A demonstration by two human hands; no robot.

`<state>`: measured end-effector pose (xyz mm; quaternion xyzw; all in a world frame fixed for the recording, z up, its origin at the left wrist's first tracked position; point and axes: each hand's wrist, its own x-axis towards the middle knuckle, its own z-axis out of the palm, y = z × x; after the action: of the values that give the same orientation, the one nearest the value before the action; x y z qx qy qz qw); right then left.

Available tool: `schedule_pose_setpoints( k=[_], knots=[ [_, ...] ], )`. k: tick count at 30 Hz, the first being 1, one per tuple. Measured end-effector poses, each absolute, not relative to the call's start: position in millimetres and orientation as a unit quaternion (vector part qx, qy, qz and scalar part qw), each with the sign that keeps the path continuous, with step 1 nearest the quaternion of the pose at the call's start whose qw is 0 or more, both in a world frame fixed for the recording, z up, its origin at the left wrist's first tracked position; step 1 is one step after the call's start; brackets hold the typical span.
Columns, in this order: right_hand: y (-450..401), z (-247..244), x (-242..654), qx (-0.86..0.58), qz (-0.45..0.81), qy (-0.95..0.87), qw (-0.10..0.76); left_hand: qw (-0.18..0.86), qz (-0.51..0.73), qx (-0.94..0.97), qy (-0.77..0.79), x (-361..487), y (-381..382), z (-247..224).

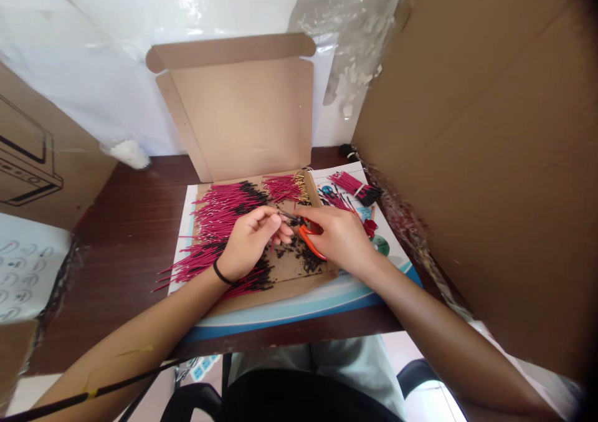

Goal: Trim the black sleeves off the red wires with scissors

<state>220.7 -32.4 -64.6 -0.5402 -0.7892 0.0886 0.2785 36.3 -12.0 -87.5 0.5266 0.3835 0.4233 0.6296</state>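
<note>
My left hand (252,238) is closed in a pinch at the jaws of the tool, over the cardboard box. A short bit of red wire (271,246) shows below its fingers; most of what it pinches is hidden. In my right hand (343,235) is a pair of orange-handled cutting pliers (309,241), the jaws pointing left to the left fingertips. Many red wires with black ends (219,213) lie in layers on the box's left side. A smaller heap of red wires with gold-coloured tips (283,188) lies at the back. Small black scraps (308,260) litter the cardboard below the hands.
The box's lid (247,110) stands upright behind. On a printed sheet at the right lie a banded bundle of red wires (352,186) and loose wires. A tall cardboard panel (481,160) closes off the right; a printed carton (42,154) stands left on the dark table (135,222).
</note>
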Motion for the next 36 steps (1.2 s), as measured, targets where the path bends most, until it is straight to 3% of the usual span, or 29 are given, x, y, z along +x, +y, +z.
schedule_pose_setpoints(
  k=[19,27,36],
  knots=[
    [-33,-60,223,-0.554,0.139,-0.771,0.282,0.624,0.412,0.546,0.379,36,-14,-84],
    [-36,-65,222,-0.495,0.073,-0.806,0.316,0.576,0.427,0.571,0.399,32,-11,-95],
    [-35,-68,223,-0.487,0.021,-0.824,0.289,0.524,0.423,0.606,0.423,31,-12,-92]
  ],
)
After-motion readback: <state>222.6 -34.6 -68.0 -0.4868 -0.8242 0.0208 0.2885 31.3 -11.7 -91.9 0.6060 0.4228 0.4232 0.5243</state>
